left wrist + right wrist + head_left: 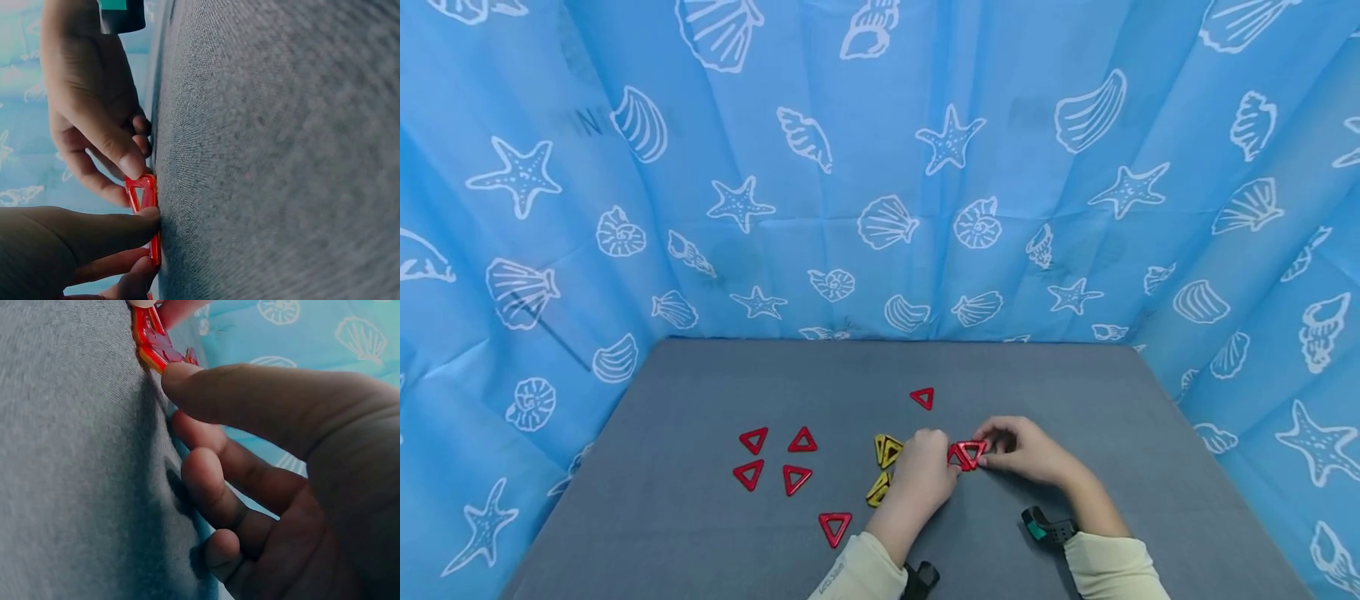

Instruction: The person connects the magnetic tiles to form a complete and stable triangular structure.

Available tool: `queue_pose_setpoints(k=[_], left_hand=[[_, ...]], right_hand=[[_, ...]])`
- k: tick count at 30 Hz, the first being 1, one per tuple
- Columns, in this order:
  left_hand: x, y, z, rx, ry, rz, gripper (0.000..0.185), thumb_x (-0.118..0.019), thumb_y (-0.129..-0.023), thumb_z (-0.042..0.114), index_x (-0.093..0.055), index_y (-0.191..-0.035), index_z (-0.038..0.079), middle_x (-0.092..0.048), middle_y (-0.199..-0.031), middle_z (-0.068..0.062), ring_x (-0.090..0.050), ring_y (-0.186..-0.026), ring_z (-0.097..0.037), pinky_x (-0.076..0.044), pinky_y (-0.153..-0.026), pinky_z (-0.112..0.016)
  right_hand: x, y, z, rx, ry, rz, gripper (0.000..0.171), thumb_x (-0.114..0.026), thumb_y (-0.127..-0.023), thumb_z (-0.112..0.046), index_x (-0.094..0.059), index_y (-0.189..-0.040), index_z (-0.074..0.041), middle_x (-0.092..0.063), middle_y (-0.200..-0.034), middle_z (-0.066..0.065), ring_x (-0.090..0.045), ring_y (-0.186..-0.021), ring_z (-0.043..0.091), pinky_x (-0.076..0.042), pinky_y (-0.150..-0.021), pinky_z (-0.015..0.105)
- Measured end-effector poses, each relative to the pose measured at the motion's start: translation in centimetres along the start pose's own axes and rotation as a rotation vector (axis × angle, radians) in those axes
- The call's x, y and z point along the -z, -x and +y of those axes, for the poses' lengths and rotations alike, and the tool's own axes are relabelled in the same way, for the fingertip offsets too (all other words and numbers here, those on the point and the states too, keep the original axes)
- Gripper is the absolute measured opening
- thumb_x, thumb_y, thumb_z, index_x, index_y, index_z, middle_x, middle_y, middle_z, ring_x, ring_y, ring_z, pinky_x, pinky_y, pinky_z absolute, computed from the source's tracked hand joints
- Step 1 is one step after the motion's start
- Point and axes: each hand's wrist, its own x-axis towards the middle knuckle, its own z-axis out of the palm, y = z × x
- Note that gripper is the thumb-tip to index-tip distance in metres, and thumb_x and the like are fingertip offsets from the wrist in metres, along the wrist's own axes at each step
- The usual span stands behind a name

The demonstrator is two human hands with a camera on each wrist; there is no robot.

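- Working at a grey table (pixel 700 533) hung round with a blue seashell-print cloth (pixel 880 167), a person brought both hands together over a small cluster of red triangle frames (pixel 967 454), just right of the table's middle.
- The left hand (pixel 925 475) had its fingers curled, thumb and fingertips pinching the near side of the cluster; the wrist view showed the red pieces (pixel 144 206) standing on edge against the table.
- The right hand (pixel 1026 450) pinched the same cluster from the other side, its forefinger tip on the red edge (pixel 153 344), the other fingers folded loosely below.
- Judging by the layout, the joining looked barely begun: only two or so red pieces appeared stuck together, though the exact number was hard to tell.
- Still loose were four red triangles (pixel 775 458) grouped to the left, one red triangle (pixel 835 527) near the front edge, and one (pixel 922 397) farther back.
- Yellow triangles (pixel 883 467) lay in a small heap just beside the left hand, partly hidden by it.
- No box, tray or other container was in sight; every piece lay directly on the table.
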Motion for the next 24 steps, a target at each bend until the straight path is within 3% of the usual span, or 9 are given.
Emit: queue_pose_setpoints(k=[7, 15, 24], left_hand=[[0.03, -0.08, -0.17, -0.004, 0.039, 0.013, 0.024, -0.089, -0.088, 0.019, -0.07, -0.077, 0.012, -0.055, -0.065, 0.002, -0.049, -0.055, -0.01, -0.04, -0.051, -0.027], [-0.19, -0.27, -0.23, 0.028, 0.033, -0.007, 0.02, -0.09, -0.087, 0.023, -0.075, -0.087, 0.01, -0.058, -0.07, 0.002, -0.051, -0.058, -0.01, -0.043, -0.052, -0.027], [0.21, -0.25, -0.62, 0.005, 0.031, -0.033, 0.017, -0.088, -0.089, 0.022, -0.076, -0.089, 0.01, -0.058, -0.073, 0.001, -0.051, -0.059, -0.011, -0.044, -0.055, -0.028]], right_hand=[[0.35, 0.29, 0.42, 0.045, -0.069, -0.01, 0.022, -0.083, -0.092, -0.009, -0.076, -0.111, 0.0, -0.072, -0.09, 0.01, -0.059, -0.072, 0.009, -0.051, -0.063, 0.026], [0.7, 0.62, 0.6, 0.003, -0.087, 0.004, 0.022, -0.083, -0.092, -0.009, -0.076, -0.111, 0.0, -0.073, -0.091, 0.011, -0.061, -0.074, 0.01, -0.051, -0.064, 0.026], [0.46, 0.51, 0.62, -0.028, -0.076, 0.038, 0.024, -0.079, -0.094, -0.007, -0.073, -0.116, 0.002, -0.07, -0.093, 0.012, -0.059, -0.073, 0.01, -0.051, -0.062, 0.026]])
